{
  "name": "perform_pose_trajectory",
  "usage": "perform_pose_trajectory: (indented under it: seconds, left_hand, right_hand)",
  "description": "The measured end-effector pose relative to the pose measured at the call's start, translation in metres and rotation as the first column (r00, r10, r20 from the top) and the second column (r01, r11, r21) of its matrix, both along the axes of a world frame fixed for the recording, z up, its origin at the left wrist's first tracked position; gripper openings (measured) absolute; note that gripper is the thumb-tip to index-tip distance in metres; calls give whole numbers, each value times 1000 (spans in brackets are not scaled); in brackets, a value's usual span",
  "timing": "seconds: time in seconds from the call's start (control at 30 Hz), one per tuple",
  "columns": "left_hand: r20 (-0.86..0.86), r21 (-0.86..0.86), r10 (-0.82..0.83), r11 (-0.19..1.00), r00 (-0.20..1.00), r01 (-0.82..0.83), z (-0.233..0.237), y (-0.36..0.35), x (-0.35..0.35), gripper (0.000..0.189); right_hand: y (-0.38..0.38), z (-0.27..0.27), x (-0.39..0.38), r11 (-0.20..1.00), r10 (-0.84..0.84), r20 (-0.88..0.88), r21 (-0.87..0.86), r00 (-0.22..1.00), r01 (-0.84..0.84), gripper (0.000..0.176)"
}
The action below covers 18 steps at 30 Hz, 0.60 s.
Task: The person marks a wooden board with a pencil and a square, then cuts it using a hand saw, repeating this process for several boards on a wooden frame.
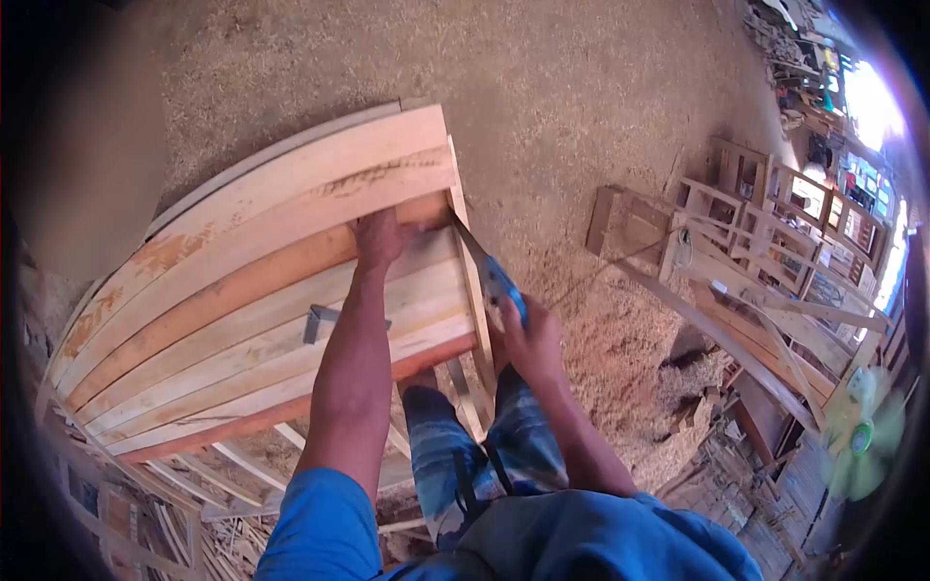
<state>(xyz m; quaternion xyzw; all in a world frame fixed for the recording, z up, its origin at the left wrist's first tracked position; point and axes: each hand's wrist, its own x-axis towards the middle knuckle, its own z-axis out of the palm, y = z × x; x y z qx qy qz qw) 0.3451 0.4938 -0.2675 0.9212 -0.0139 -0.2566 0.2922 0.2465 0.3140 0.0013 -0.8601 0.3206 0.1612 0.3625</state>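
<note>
A blue-handled hand saw (499,283) is in my right hand (533,344), its fingers wrapped round the handle. The saw's blade points up and left, its tip at the end of a wooden plank near the frame's edge strip (468,252). My left hand (380,237) presses on the planks, its fingers partly hidden at the edge of the upper board (291,189). Below lie several side-by-side planks (417,290) of a curved wooden panel. A metal square (315,321) rests on them, partly behind my left forearm.
Wooden frames (756,213) and long boards (717,329) stand at the right, near a green fan (860,436). Sawdust covers the floor (581,87). Scrap wood lies at the lower left and lower right.
</note>
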Motion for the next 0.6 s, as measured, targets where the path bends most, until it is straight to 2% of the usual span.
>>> perform_pose_trajectory:
  seconds: [0.1,0.2,0.27,0.3,0.4,0.5,0.6]
  left_hand:
    - [-67,-22,-7,1000,998,6,15,-2,8,109]
    - [11,19,1,1000,1000,-1,16,-3,5,109]
    - [-36,-35,5,999,999,-6,8,2,7,108]
    - [-59,-67,4,998,998,-8,8,0,6,108]
    - [-27,32,-30,999,999,31,14,-1,8,107]
    - [-42,-39,3,999,999,-5,15,-1,7,106]
    - [-38,-20,5,1000,999,-6,9,-1,4,104]
  right_hand:
    - [-3,16,-8,991,70,-139,-102,988,-85,35]
    - [-6,-62,25,980,110,-120,-151,987,-127,32]
    - [-6,-85,31,983,131,-86,-119,988,-140,31]
    - [-7,-82,30,984,138,-70,-108,988,-145,31]
    - [1,-32,26,987,141,-46,-77,989,-144,32]
    - [-4,27,1,1000,24,-141,-4,990,-25,33]
    - [-10,-29,17,978,172,-44,-110,984,-176,40]
